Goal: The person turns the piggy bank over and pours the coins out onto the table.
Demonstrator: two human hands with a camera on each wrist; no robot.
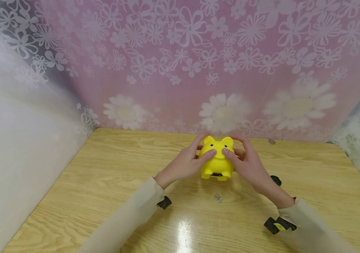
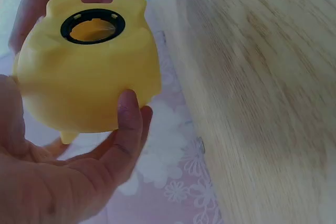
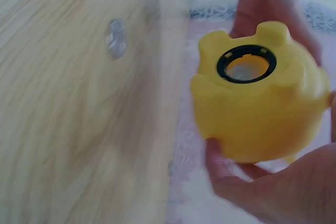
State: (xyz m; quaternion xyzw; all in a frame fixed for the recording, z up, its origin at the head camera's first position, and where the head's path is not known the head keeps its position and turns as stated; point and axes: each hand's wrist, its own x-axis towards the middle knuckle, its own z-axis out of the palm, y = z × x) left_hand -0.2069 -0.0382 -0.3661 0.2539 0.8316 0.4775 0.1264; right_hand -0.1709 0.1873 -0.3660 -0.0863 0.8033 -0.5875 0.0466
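Hands, two, both grasping: we list a left hand [image 1: 184, 161] and a right hand [image 1: 252, 168], each curled round one side of a single yellow pig-shaped figure [image 1: 217, 164]. The figure sits between the palms, held clear of the table [image 1: 113, 168], its eyes and snout turned toward the wearer. We note the left thumb [image 1: 211, 153] and the right thumb [image 1: 226, 152] pressing near the snout, just apart from each other; the remaining fingers reach round the sides and behind.

Underside of figure: stubby feet and, between them, a black ring [image 2: 93, 42] around an opening. We see this opening in both wrist views; it is uncovered.

Table, one, wood-grained, light in colour. On it we record a clear patterned disc [image 1: 218, 198], lying flat below the figure in the head view, between the forearms and touching neither hand; a small round greyish piece [image 1: 271, 141] at the far edge, to the right; and a black object [image 1: 276, 180], partly hidden behind the right wrist.

Further items: two pale sleeves, black devices at both wrists, and a pink cloth [image 1: 167, 88] with white flowers beyond the table.
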